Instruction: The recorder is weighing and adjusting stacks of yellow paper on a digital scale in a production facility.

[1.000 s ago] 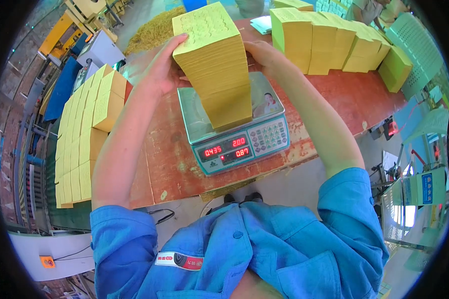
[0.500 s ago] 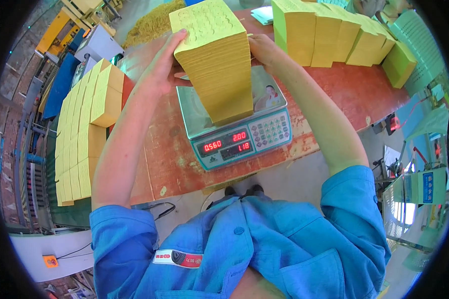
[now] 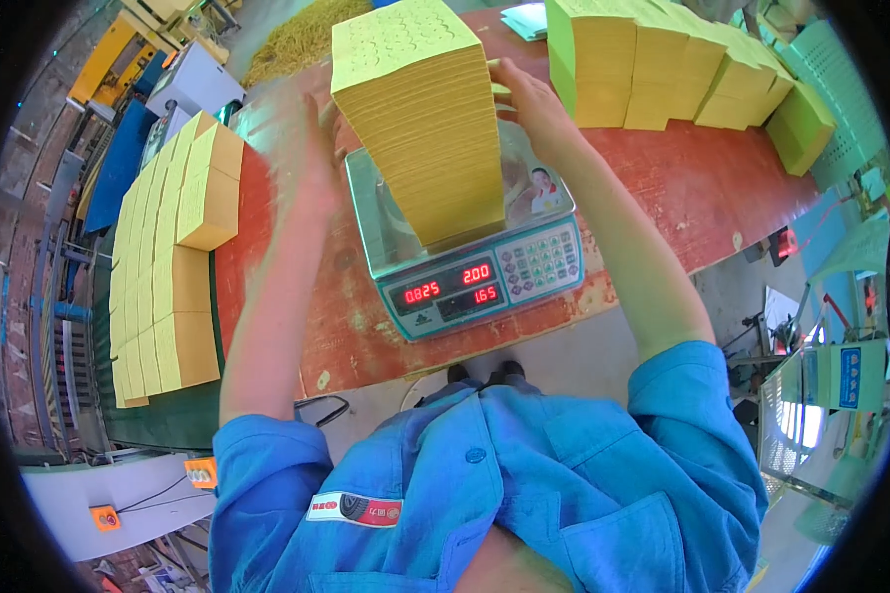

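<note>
A tall stack of yellow paper sheets (image 3: 430, 138) with curved marks pressed into its top sheet stands on the metal pan of a digital scale (image 3: 544, 259), whose red digits are lit. My left hand (image 3: 318, 153), blurred by motion, is off the stack's left side, with its fingers apart and nothing in them. At the stack's right side my right hand (image 3: 532, 107) has its fingers spread, the tips close to the upper edge. Whether those fingertips still touch the paper, I cannot tell.
The scale sits on a worn red table (image 3: 653, 188). Rows of yellow paper blocks (image 3: 190, 287) stand at the left, and more blocks (image 3: 653, 74) line the far right. A white and blue stack of sheets (image 3: 526, 22) lies behind. Yellow scraps (image 3: 302, 42) are heaped beyond the table.
My left hand has come away from the stack toward the left. My right hand's fingers have loosened and spread. The stack now rests on the scale, whose readings have risen.
</note>
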### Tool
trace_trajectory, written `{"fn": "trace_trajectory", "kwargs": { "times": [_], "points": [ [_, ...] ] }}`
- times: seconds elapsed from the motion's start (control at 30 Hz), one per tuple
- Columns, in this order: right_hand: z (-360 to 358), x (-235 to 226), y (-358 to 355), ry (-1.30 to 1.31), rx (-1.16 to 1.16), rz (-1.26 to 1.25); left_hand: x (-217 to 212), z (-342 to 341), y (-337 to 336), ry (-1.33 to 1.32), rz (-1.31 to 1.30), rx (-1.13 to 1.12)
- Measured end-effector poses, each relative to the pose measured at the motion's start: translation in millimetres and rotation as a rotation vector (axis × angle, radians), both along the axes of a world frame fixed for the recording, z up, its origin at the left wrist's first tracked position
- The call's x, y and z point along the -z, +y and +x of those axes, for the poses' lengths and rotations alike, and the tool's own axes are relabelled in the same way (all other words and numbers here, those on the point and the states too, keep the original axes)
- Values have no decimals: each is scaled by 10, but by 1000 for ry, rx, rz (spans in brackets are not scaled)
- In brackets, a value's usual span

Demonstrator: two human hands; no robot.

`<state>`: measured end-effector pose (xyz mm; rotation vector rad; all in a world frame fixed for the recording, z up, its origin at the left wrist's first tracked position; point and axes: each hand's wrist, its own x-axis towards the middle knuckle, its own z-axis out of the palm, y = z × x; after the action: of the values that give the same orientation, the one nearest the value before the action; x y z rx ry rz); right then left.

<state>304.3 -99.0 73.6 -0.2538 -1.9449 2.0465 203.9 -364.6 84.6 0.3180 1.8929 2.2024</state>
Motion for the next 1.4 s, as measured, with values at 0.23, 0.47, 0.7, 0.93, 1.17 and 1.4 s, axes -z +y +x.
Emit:
{"fn": "trace_trajectory", "kwargs": {
  "times": [0.23, 0.47, 0.7, 0.93, 1.17, 1.4],
  "points": [
    [-133, 191, -345, 11, -107, -32, 243, 338, 590, -193, 427, 179],
    [376, 343, 433, 61, 208, -203, -119, 844, -30, 326, -460, 11],
    [2033, 1370, 1835, -295, 518, 1003, 1507, 1736, -2427, 413, -1233, -485],
    [2403, 1694, 1557, -375, 441, 1481, 2050, 2337, -2739, 528, -1631, -470],
    [2469, 1702, 1572, -345, 470, 1503, 2045, 2379, -2765, 503, -1635, -464],
    [2440, 1718, 1581, -320, 488, 1489, 2016, 2321, -2739, 416, -1672, -441]
  ]
}}
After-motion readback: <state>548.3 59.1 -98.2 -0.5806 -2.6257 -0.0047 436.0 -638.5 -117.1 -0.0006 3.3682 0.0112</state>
